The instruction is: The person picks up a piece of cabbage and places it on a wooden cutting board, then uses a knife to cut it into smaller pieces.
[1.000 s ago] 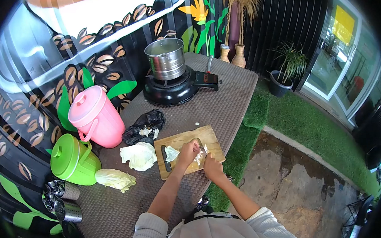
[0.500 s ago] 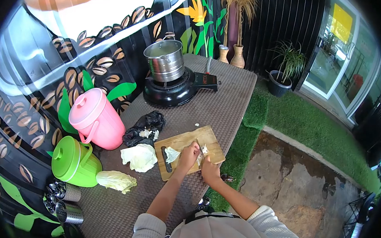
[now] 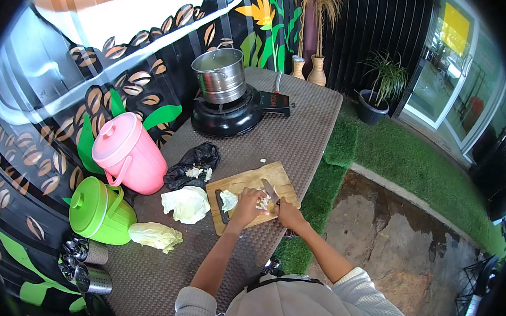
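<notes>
My right hand (image 3: 290, 213) grips a knife (image 3: 269, 189) by its handle, the blade slanting up and away over the board. Just left of the blade, my left hand (image 3: 247, 207) has its fingers curled on small cut pieces of cabbage (image 3: 263, 202), partly hidden by the fingers. Both hands are over a wooden cutting board (image 3: 248, 178) with a dark-edged handle slot. A pale piece of cabbage leaf (image 3: 228, 200) lies on the board, left of my left hand. Off the board to the left sit a large cabbage leaf (image 3: 186, 205) and a napa cabbage piece (image 3: 156, 236).
A black plastic bag (image 3: 200, 159) with scraps lies behind the board. Pink (image 3: 130, 157) and green (image 3: 100, 212) lidded pails stand at left, near metal utensil holders (image 3: 92, 279). A steel pot (image 3: 220, 79) rests on a black gas stove (image 3: 227, 116) at the back. The table edge (image 3: 317, 164) runs along the right.
The knife has swung away from my left hand, so its blade now shows to the right of the cut cabbage. My right hand has shifted slightly right and up.
</notes>
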Demonstrator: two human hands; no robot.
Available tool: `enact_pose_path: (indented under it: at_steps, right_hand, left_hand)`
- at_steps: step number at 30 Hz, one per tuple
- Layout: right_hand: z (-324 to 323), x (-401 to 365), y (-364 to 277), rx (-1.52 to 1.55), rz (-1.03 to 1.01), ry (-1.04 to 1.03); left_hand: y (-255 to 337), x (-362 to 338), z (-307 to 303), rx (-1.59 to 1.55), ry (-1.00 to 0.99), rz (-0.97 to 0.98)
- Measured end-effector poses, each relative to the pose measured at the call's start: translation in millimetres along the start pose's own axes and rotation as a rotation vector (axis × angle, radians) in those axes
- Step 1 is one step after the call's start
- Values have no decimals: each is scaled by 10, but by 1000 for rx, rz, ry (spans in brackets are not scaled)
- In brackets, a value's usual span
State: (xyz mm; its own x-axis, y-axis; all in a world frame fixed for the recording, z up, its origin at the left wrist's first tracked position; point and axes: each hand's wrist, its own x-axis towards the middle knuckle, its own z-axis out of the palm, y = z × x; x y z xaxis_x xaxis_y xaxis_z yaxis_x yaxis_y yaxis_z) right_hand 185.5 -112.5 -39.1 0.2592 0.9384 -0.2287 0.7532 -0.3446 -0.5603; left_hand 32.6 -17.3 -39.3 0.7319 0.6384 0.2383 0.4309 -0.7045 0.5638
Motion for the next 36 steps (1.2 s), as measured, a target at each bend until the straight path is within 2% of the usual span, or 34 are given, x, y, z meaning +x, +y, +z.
enact_pose_path:
  at_steps: [2,4,10,13,19,23,32,36]
  right_hand:
    - [20,-26,-6,5,12,5]
    - [19,-39,0,23,19,15]
    - [-23,-76,-46,-15,36,15]
    - [-72,-104,-163,-128,57,26]
    - [-165,-59,-252,-253,8,51]
    - [-22,-88,-193,-260,-15,90]
    - [389,-133,-229,-141,127,167]
    - [265,34,-200,-252,12,202]
  left_hand:
    - [-25,-1,24,-3,23,-49]
    - [-44,18,36,7,155,-18]
    - [-107,88,136,58,234,-25]
    - [-135,102,175,114,145,-21]
    - [-87,111,180,83,196,-6]
    - [-182,70,158,72,165,18]
    - [-149,63,208,52,194,9]
    - [-103,56,242,164,220,23]
